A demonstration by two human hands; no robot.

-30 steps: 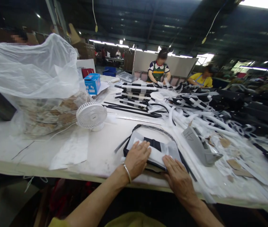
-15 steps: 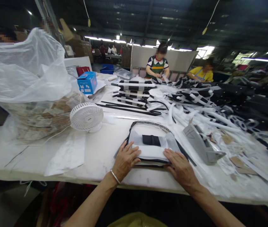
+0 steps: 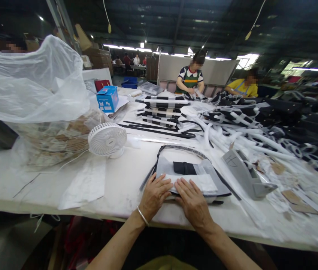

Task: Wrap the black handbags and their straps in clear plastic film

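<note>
A flat grey and black bag piece (image 3: 203, 176) wrapped in white tissue lies near the front edge of the white table (image 3: 119, 180). My left hand (image 3: 154, 195) lies flat on its left front corner, fingers stretched out. My right hand (image 3: 194, 200) presses flat on the white tissue right beside the left hand, fingers spread. A black strap (image 3: 181, 149) loops behind the piece.
A small white fan (image 3: 107, 140) stands to the left, a big clear plastic bag (image 3: 35, 97) of brown pieces behind it. A grey holder (image 3: 245, 174) sits to the right. Black and white straps (image 3: 232, 127) cover the far table. Two people work at the far end.
My right hand has slid left along the front of the piece until it lies next to my left hand. The white tissue is now folded flatter over the piece.
</note>
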